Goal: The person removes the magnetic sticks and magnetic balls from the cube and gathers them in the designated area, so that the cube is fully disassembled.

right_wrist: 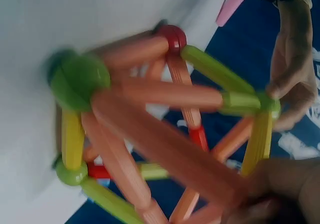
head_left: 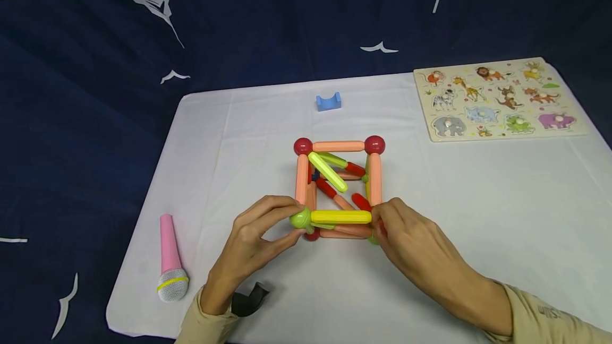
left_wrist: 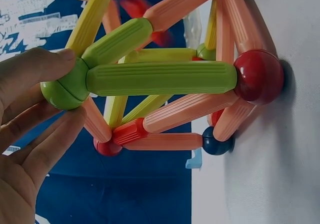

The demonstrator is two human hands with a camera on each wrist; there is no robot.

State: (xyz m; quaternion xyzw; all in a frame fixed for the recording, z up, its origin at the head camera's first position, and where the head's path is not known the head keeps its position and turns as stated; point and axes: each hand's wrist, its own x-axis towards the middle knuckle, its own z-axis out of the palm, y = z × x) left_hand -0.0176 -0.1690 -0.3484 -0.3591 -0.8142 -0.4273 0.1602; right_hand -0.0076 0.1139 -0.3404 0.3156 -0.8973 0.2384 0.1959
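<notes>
On the table stands a box-like frame of ribbed rods and balls. The thumb and fingers of my left hand (head_left: pixel 255 235) pinch a green ball (head_left: pixel 300 218) at its upper front left corner. A yellow rod (head_left: pixel 341 217) runs from that ball to my right hand (head_left: pixel 421 246), whose curled fingers grip a red ball (head_left: pixel 383 228), mostly hidden, at the front right corner. Red balls (head_left: pixel 375 145) joined by an orange rod (head_left: pixel 338 146) form the back top edge. A light green rod (head_left: pixel 328 172) slants inside. In the right wrist view an orange rod (right_wrist: pixel 165 144) reaches my right fingers.
A blue cradle-shaped piece (head_left: pixel 329 102) lies behind the frame. At the back right is a wooden animal puzzle board (head_left: pixel 497 101). A pink toy microphone (head_left: pixel 169 259) lies at the left. A black curved piece (head_left: pixel 249 300) is beside my left wrist.
</notes>
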